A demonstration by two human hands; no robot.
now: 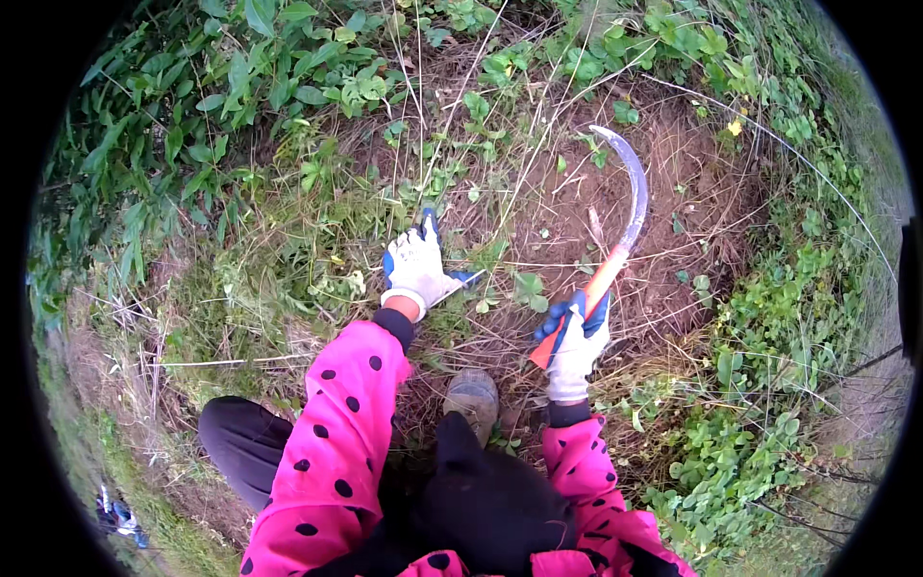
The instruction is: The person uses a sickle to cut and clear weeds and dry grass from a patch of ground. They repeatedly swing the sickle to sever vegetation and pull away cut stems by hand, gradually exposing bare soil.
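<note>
My right hand (pixel 577 348), in a white glove with blue palm and fingers, is wrapped round the orange handle of a sickle (pixel 633 197). Its curved, greyish blade rises over bare brown soil, the tip bending left. To the left, my left hand (pixel 419 262) wears a matching glove and reaches down among thin grass stems and small green weeds (pixel 444 183). Its thumb and forefinger stretch apart, while the other fingers look bent. No stem can be made out clearly in its grasp.
Leafy bushes (pixel 279 67) fill the far left, and low green creepers (pixel 731 442) cover the right side. Dry straw lies across the soil patch (pixel 692 173). My shoe (pixel 472 399) rests just below my left hand. Long dry stalks arch across the far side.
</note>
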